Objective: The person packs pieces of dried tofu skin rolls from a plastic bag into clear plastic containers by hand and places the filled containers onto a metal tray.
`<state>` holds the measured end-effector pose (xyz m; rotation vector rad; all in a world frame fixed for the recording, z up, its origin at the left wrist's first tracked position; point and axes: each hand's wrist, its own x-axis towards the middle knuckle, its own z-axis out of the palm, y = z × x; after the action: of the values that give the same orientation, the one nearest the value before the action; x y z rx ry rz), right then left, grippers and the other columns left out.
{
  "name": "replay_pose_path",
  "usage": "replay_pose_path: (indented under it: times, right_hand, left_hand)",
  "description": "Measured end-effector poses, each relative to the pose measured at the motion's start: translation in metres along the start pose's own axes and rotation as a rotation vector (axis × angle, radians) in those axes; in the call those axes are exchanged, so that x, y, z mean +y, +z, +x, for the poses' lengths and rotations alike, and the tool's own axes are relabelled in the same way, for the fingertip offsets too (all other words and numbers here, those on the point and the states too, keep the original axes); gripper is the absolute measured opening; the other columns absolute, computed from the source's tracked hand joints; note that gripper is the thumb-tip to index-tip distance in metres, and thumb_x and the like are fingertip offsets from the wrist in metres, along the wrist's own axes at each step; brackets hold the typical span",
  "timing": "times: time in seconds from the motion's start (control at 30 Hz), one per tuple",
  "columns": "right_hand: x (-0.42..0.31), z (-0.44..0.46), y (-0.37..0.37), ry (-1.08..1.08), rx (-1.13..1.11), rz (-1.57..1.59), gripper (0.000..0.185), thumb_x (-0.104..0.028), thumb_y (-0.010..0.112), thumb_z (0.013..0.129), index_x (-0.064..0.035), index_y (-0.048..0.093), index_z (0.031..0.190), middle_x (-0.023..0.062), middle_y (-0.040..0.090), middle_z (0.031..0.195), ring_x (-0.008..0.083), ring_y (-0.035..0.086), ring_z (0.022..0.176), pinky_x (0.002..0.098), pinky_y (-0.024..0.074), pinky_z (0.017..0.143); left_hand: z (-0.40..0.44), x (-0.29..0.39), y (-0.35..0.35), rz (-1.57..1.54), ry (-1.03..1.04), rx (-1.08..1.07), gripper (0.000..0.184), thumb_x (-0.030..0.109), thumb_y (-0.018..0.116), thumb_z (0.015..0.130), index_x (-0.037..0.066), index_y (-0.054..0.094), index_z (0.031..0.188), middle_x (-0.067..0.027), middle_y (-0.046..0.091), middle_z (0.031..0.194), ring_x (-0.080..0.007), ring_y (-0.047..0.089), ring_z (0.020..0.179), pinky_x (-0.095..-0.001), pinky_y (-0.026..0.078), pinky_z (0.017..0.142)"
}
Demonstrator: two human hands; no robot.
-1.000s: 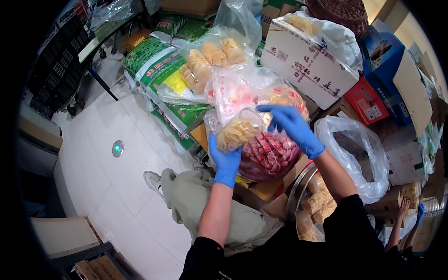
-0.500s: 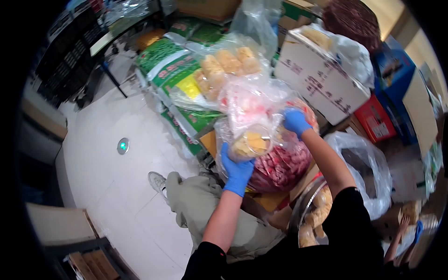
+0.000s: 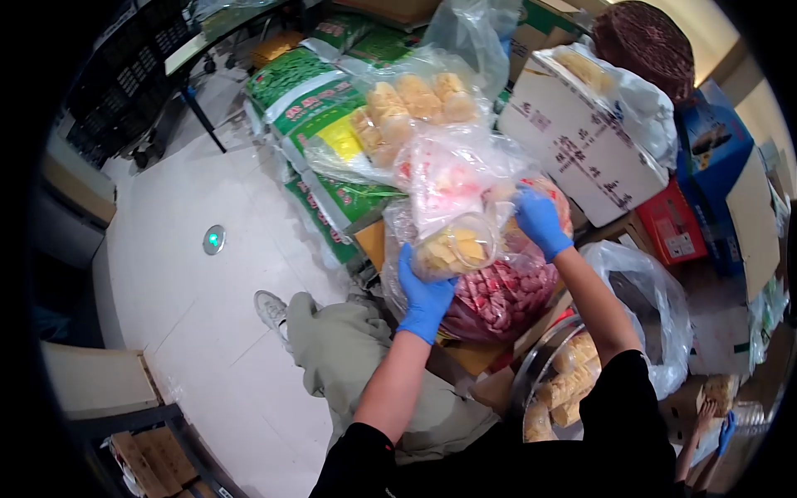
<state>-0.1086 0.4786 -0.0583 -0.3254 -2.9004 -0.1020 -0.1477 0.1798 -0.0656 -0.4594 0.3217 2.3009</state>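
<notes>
My left hand (image 3: 425, 292), in a blue glove, is wrapped round the lower side of a clear plastic cup (image 3: 455, 252) of pale yellow slices. The cup is tilted and its round rim faces right. Just right of it, my right hand (image 3: 541, 222), also gloved, has its fingers bent in at the plastic bags; what they grip is partly hidden. A white and pink plastic bag (image 3: 447, 183) lies behind the cup. Beneath both hands bulges a clear bag of dark red pieces (image 3: 502, 300).
Several filled containers (image 3: 411, 100) lie on green sacks (image 3: 311, 108). A metal basin (image 3: 529, 378) holds more beside my right arm. A white foam box (image 3: 573, 141) and an open clear bag (image 3: 677, 307) stand right. Another person's hand (image 3: 707, 410) shows at lower right.
The cup has turned slightly, and its slices show more clearly. My right hand has moved a little to the right. The whole view has shifted slightly.
</notes>
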Motion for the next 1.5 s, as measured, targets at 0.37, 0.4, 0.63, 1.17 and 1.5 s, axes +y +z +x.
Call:
replay_pose_path:
  times: [0.37, 0.4, 0.63, 1.17, 1.5]
  right_hand:
    - [-0.013, -0.039, -0.06, 0.128, 0.153, 0.543, 0.021, -0.012, 0.065, 0.088, -0.0011, 0.067, 0.106, 0.0123, 0.066, 0.087, 0.0239, 0.064, 0.074, 0.034, 0.0512, 0.07]
    - [-0.016, -0.041, -0.065, 0.129, 0.152, 0.544, 0.021, -0.012, 0.065, 0.088, -0.0011, 0.067, 0.106, 0.0123, 0.066, 0.087, 0.0239, 0.064, 0.074, 0.034, 0.0512, 0.07]
    - [-0.058, -0.051, -0.133, 0.327, 0.317, 1.134, 0.023, -0.007, 0.07, 0.088, 0.001, 0.067, 0.11, 0.0015, 0.065, 0.087, 0.0061, 0.058, 0.076, 0.0236, 0.0488, 0.071]
    - [-0.124, -0.054, -0.179, -0.025, 0.061, 0.998, 0.029, -0.01, 0.072, 0.085, -0.007, 0.067, 0.113, 0.0047, 0.069, 0.101, 0.0176, 0.064, 0.093, 0.0311, 0.0482, 0.085]
    - [-0.123, -0.042, -0.176, -0.341, 0.259, 0.401, 0.034, -0.008, 0.076, 0.077, -0.0115, 0.07, 0.109, 0.0081, 0.066, 0.098, 0.0275, 0.062, 0.088, 0.038, 0.048, 0.08]
  left_hand:
    - [-0.004, -0.009, 0.005, 0.087, 0.006, 0.031, 0.067, 0.058, 0.047, 0.091, 0.011, 0.049, 0.138, -0.0094, 0.054, 0.136, -0.0289, 0.055, 0.121, -0.0438, 0.051, 0.095]
    - [-0.004, -0.01, 0.005, 0.088, 0.005, 0.033, 0.067, 0.058, 0.047, 0.091, 0.011, 0.049, 0.138, -0.0094, 0.054, 0.136, -0.0289, 0.055, 0.121, -0.0438, 0.051, 0.095]
    - [-0.001, -0.014, 0.004, 0.124, -0.036, 0.026, 0.067, 0.059, 0.047, 0.091, 0.012, 0.049, 0.138, -0.0096, 0.054, 0.137, -0.0285, 0.055, 0.122, -0.0441, 0.05, 0.096]
    - [-0.005, -0.012, 0.008, 0.119, -0.134, -0.069, 0.069, 0.058, 0.038, 0.096, 0.008, 0.045, 0.143, -0.0145, 0.049, 0.143, -0.033, 0.049, 0.13, -0.0484, 0.042, 0.109]
    - [-0.004, -0.013, 0.007, 0.087, -0.124, -0.128, 0.068, 0.057, 0.035, 0.097, 0.006, 0.045, 0.143, -0.0155, 0.051, 0.141, -0.0339, 0.051, 0.128, -0.0493, 0.043, 0.108]
